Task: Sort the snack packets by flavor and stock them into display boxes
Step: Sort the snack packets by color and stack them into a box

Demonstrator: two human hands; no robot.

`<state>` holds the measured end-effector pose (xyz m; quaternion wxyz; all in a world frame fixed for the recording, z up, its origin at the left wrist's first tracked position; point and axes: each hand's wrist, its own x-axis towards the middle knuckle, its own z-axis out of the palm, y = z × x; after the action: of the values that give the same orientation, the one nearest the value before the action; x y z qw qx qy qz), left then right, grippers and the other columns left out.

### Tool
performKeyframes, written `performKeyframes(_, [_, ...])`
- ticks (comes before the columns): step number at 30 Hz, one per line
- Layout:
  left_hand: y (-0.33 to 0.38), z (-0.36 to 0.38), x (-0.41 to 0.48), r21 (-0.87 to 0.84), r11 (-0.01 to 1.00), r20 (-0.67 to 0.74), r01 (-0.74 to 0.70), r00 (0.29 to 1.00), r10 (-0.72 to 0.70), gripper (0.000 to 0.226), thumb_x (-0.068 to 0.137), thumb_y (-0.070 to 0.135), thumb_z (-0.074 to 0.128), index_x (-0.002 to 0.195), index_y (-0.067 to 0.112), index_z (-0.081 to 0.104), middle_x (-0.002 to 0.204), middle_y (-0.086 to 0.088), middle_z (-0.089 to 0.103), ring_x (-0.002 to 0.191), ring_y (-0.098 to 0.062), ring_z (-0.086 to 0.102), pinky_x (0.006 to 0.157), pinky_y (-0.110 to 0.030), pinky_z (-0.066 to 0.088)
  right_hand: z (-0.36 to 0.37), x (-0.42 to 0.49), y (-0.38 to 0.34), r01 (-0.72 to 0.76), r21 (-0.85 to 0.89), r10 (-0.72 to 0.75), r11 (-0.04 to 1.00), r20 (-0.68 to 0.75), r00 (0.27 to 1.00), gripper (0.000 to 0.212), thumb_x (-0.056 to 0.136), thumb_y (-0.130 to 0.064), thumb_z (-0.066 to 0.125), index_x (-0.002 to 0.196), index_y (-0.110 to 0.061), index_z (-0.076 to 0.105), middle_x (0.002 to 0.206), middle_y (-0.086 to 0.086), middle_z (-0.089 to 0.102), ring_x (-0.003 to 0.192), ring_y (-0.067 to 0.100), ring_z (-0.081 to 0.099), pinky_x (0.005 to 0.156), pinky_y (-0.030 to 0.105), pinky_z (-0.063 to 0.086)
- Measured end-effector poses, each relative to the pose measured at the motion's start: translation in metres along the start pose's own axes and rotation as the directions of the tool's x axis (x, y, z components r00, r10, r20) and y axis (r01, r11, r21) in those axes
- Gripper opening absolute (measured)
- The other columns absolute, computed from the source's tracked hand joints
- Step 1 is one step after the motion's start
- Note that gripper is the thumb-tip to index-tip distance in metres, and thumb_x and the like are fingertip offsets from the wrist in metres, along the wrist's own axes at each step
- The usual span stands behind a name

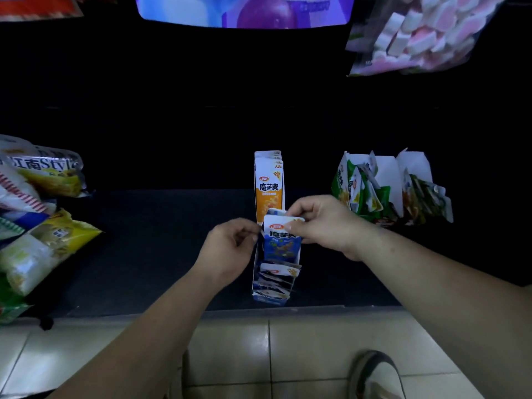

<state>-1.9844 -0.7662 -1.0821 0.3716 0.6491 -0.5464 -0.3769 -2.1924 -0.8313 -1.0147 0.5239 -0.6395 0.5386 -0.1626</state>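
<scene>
We see the right grip (322, 223) pinching the top edge of a blue packet (282, 240) between thumb and curled fingers, holding it upright over the blue display box (256, 266). The box stands near the front edge of the dark shelf (158, 240), about midway along it, with more blue packets leaning in a row inside. The left grip (230, 249) has its fingers curled, tips meeting at the packet's left edge. We cannot tell whether it pinches the packet or the box wall. Just behind the box, orange packets (269, 185) stand upright in a stack. Toward the shelf's right end, two white boxes (388, 174) hold green packets (362, 191). Large snack bags (43, 240) are piled at the left end.
</scene>
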Motion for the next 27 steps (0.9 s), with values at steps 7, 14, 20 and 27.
performKeyframes(7, [-0.006,0.010,0.006,0.063,0.991,-0.104,0.119,0.988,-0.112,0.012,0.094,0.020,0.072,0.089,0.029,0.067,0.080,0.009,0.070,0.073,-0.005,0.065,0.073,-0.026,0.056,-0.005,0.006,0.006,0.128,-0.100,-0.151,0.987,-0.279,0.948,0.017,0.098,-0.011,0.061,0.084,-0.019,0.062,0.074,0.000,0.066,0.062,0.017,0.055,0.058,0.034,0.046])
performKeyframes(14, [0.005,0.026,0.020,-0.044,0.941,-0.117,0.337,0.933,-0.340,0.029,0.085,0.037,0.078,0.067,0.016,0.072,0.066,-0.003,0.073,0.072,-0.026,0.073,0.067,-0.039,0.061,-0.007,0.013,0.004,0.238,-0.170,-0.284,0.956,-0.357,0.890,0.019,0.096,-0.017,0.058,0.084,-0.031,0.055,0.081,-0.003,0.068,0.085,0.028,0.069,0.066,0.051,0.057])
performKeyframes(20, [0.011,0.015,0.020,-0.135,0.918,-0.143,0.373,0.910,-0.390,0.005,0.086,0.016,0.072,0.091,0.017,0.075,0.085,-0.001,0.076,0.083,-0.018,0.071,0.069,-0.027,0.058,0.001,0.007,-0.008,0.286,-0.227,-0.351,0.931,-0.342,0.872,0.015,0.099,-0.017,0.058,0.093,-0.029,0.053,0.085,-0.003,0.067,0.078,0.032,0.067,0.063,0.043,0.056])
performKeyframes(27, [-0.001,-0.018,0.005,0.282,0.915,-0.089,0.289,0.957,-0.275,0.013,0.089,0.022,0.069,0.099,0.028,0.076,0.100,0.004,0.073,0.092,-0.019,0.069,0.082,-0.036,0.060,0.018,0.000,-0.007,0.271,-0.273,-0.327,0.923,-0.184,0.927,0.019,0.095,-0.014,0.062,0.085,-0.029,0.057,0.085,-0.003,0.067,0.082,0.028,0.066,0.071,0.050,0.058])
